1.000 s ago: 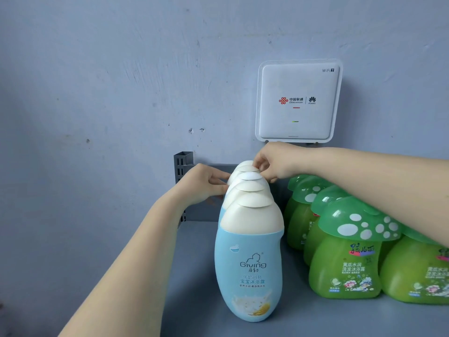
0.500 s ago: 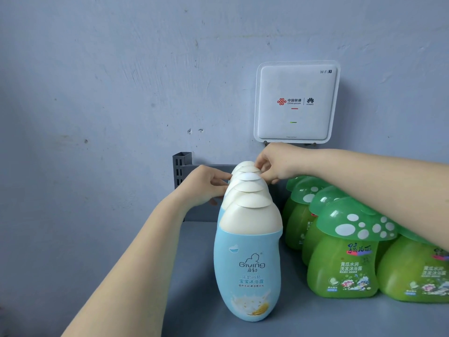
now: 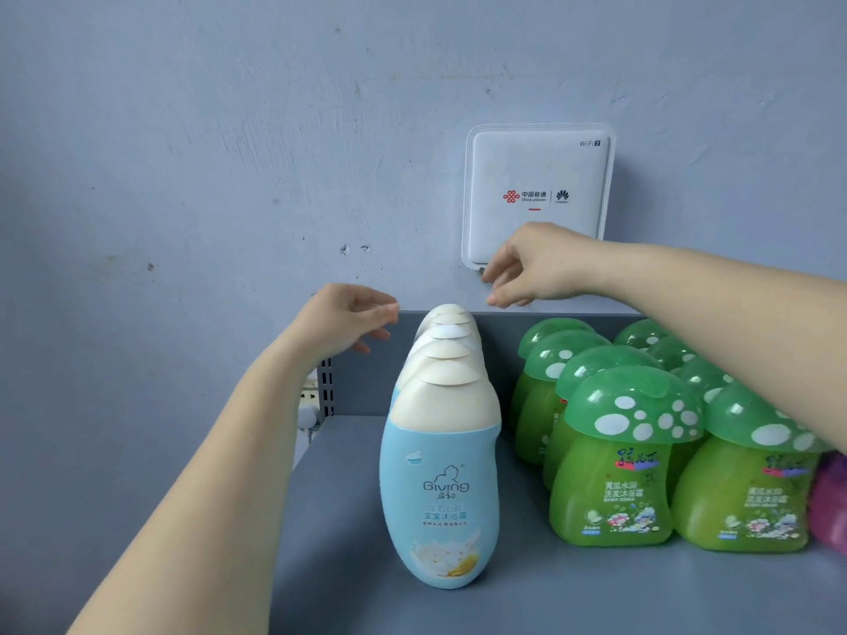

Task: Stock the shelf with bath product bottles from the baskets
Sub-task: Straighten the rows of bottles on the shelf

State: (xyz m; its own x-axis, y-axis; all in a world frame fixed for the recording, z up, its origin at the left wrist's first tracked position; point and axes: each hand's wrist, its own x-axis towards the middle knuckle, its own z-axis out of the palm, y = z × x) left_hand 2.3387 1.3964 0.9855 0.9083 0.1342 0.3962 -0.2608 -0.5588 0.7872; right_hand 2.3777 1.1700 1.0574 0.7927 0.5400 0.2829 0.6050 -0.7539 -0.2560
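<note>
Your left hand (image 3: 348,320) hovers just left of the back of the bottle row, touching nothing, its grip loose: fingers lightly curled with thumb and forefinger tips near each other and nothing between them. Beside it, on the grey shelf (image 3: 339,520), the blue bath bottles (image 3: 441,488) stand upright in a single file running front to back; each has a rounded pale blue body under a cream dome cap, and the front one shows a "Giving" label with a milk-and-oat picture low down. Above and right of the row's far end, your right hand (image 3: 527,272) hangs in front of the lower edge of the white WiFi box (image 3: 538,185) on the wall, fingers loosely bent, its grip apart and empty. Further right stand the green bottles (image 3: 612,492) with spotted mushroom-shaped caps, packed in rows, upright, near the blue file but apart from it.
</note>
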